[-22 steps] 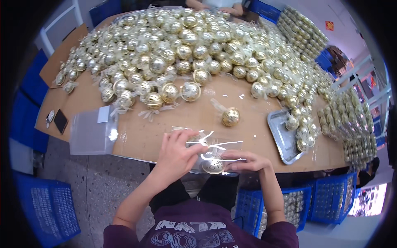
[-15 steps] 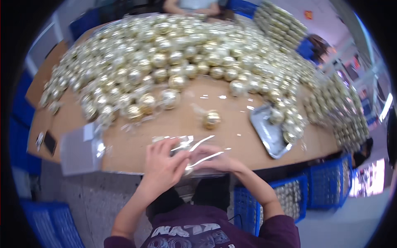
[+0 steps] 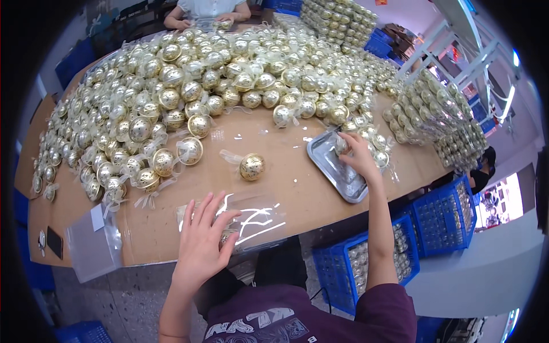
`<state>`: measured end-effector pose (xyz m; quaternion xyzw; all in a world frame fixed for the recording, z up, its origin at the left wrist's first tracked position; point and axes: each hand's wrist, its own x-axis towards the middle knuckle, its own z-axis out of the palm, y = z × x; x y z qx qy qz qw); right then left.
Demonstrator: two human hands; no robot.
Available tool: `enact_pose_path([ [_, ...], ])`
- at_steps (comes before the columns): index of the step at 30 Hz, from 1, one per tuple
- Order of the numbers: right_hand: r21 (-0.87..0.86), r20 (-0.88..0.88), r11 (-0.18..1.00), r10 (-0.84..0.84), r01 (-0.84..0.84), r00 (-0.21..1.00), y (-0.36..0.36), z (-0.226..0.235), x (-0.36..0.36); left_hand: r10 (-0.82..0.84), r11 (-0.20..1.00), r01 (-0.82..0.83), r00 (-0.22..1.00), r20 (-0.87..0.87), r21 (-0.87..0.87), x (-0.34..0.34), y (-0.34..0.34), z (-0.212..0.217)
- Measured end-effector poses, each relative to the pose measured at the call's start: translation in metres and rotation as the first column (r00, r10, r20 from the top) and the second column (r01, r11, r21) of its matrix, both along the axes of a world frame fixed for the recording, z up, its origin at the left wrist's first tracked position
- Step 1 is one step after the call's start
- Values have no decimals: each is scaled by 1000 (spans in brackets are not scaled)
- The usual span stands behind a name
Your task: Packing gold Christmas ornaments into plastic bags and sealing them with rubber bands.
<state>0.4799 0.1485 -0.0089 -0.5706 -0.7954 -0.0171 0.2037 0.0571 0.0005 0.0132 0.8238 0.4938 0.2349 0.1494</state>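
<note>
My left hand [image 3: 203,243] lies flat with fingers spread on a stack of clear plastic bags [image 3: 257,220] at the table's near edge. A gold ball [image 3: 229,234] shows just under its fingertips. My right hand [image 3: 355,155] reaches out to the right over a metal tray [image 3: 334,171], its fingers closed around a small gold ball [image 3: 341,144] at the tray's far edge. One loose gold ball with a bag tail [image 3: 251,166] sits on the brown tabletop between the two hands.
A big heap of bagged gold balls [image 3: 189,86] covers the far table. Stacked trays of balls [image 3: 440,120] stand at the right. Blue crates [image 3: 440,220] sit below the table edge. Another person [image 3: 209,10] works opposite. A phone [image 3: 54,242] lies far left.
My right hand left the bags in front of me and stretched right to the metal tray. My left hand stayed on the bags and flattened out.
</note>
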Motion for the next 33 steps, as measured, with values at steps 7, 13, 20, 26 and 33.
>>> enact_pose_path([
  [7,-225,-330,974,-88,13,940,-25,-3,-31,1,1000,-1,1000,20,10,-3,0,-2],
  [13,-57,-432,998,0,-27,902,-72,-10,-93,11,1000,-11,1000,11,15,-4,0,-4],
  [20,-342,-766,796,71,-499,639,-87,-19,-141,6,999,-5,1000,-23,32,-5,-3,-8],
  [26,-448,-872,437,-405,-780,274,-88,-5,-147,6,999,-5,1000,-14,46,-5,-2,-8],
  [33,-344,-652,654,351,-674,672,-110,-26,-149,-9,1000,10,999,-39,22,-5,-1,-9],
])
